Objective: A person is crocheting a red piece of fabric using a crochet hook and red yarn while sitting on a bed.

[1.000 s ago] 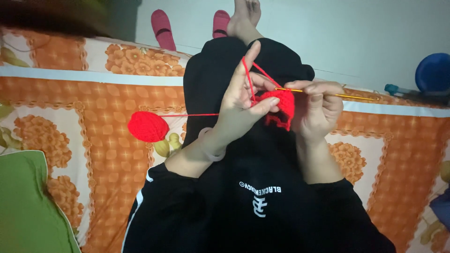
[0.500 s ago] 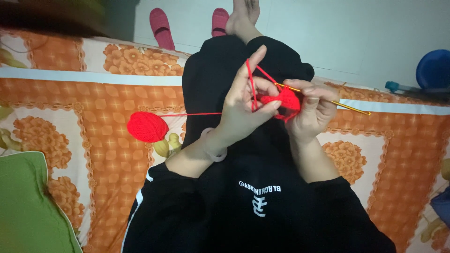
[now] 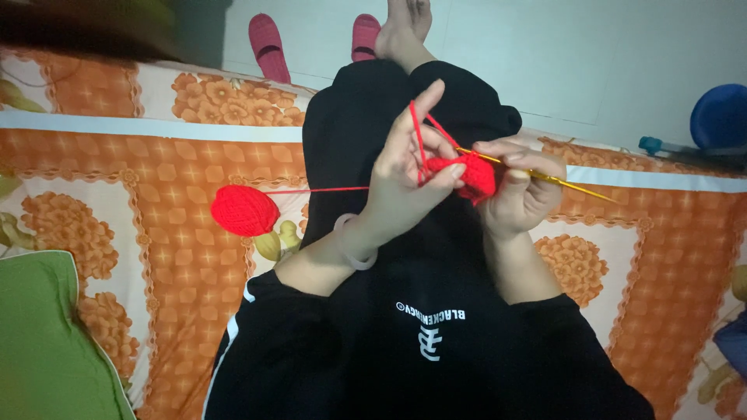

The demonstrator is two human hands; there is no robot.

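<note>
My left hand (image 3: 405, 179) pinches a small red crochet piece (image 3: 471, 175) between thumb and fingers, with red yarn looped over its raised index finger. My right hand (image 3: 517, 190) grips a gold crochet hook (image 3: 556, 179) whose tip sits in the red piece. A strand of red yarn (image 3: 319, 189) runs left from my hands to a red yarn ball (image 3: 243, 210) lying on the orange floral bedsheet (image 3: 117, 171). A pale bracelet (image 3: 350, 245) circles my left wrist. My black-trousered legs stretch out below my hands.
A green cushion (image 3: 43, 342) lies at the lower left. Pink slippers (image 3: 268, 47) sit on the pale floor beyond the bed, beside my bare foot (image 3: 405, 27). A blue round object (image 3: 720, 117) stands at the right edge.
My right hand has drawn the hook back to the right through the red piece. My left index finger has tilted slightly while keeping the yarn taut.
</note>
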